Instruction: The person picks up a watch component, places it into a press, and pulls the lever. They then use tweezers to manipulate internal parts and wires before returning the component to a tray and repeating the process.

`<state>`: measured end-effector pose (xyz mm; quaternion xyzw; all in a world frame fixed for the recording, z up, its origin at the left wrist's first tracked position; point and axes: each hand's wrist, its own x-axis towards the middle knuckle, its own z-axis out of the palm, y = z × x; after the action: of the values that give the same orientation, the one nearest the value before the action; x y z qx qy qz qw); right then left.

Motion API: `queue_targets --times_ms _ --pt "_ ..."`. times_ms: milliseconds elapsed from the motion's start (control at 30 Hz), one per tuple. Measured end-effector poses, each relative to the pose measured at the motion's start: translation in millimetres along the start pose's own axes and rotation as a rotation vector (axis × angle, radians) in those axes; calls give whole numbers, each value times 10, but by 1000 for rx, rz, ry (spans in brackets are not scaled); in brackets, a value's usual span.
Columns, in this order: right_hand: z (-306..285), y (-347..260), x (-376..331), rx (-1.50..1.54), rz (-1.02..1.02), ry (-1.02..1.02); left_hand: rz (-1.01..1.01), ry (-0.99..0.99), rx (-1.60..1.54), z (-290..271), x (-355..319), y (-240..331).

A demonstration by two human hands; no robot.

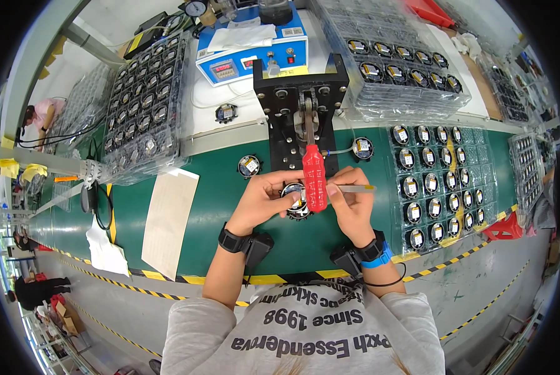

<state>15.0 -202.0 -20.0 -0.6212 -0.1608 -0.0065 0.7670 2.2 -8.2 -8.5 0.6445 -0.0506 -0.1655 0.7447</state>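
My left hand [259, 199] grips a round black electronic module [294, 204] with a pale label, held just left of the red lever handle. In my right hand [352, 209] is a slim flat tool [358, 188], pinched between thumb and fingers; its tip is hidden behind the handle. The red ribbed handle [315, 181] belongs to a black toggle-clamp fixture [302, 94] and hangs down between both hands. Two similar round modules, one on the left [249, 165] and one on the right [362, 149], lie on the green mat near the fixture.
A clear tray [397, 240] of round modules lies at right, stacked trays [411, 103] behind it. More trays [145, 106] stand at left. A blue control box [255, 53] sits at the back. Cardboard [170, 219] and white cloth [107, 247] lie on the green mat [217, 250].
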Motion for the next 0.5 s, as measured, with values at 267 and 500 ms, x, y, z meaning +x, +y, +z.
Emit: queue_targets --times_ms 267,500 --pt "-78 20 77 140 -91 -53 52 252 -57 -81 -23 170" --pt "1 5 79 118 -52 74 216 558 -360 -382 22 -79"
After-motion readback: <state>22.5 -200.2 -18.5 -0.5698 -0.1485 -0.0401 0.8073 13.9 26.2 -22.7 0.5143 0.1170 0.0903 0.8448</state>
